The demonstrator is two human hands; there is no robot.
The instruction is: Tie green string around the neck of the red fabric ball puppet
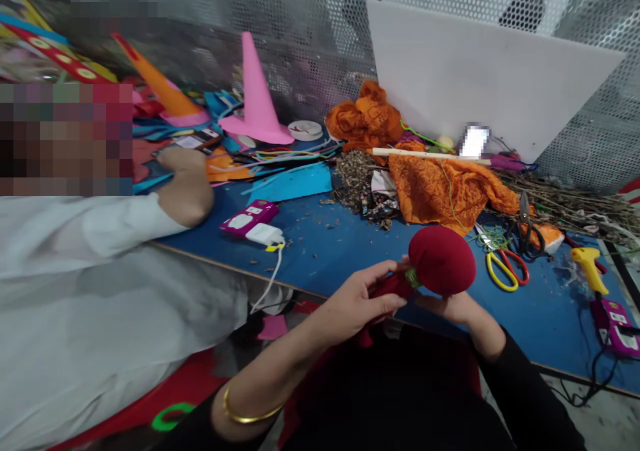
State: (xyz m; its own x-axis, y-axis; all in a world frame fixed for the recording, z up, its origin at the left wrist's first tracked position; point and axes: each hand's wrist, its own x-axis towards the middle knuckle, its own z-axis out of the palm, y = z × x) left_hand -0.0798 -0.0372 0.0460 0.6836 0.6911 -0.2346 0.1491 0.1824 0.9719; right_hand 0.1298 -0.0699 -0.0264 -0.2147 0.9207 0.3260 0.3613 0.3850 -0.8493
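Over the front edge of the table, a stuffed red cloth ball (443, 261) is gathered at its neck and tied with green thread (412, 277). My left hand (357, 304) is closed around the loose red cloth below the tie, thumb on top. Under the ball, my right hand (453, 309) curls against it from the right; the ball hides part of its fingers. To the right lie yellow-and-red-handled scissors (505, 269), a tangle of green thread (495, 237) and dark scissors (527, 227).
Orange cloth (440, 187) and dry plant bits (355, 177) lie behind. A pink cone hat (260, 97) stands back left, near a purple power strip (250, 217). A yellow glue gun (590, 267) is far right. At left, a person's arm (185, 191) rests on the table.
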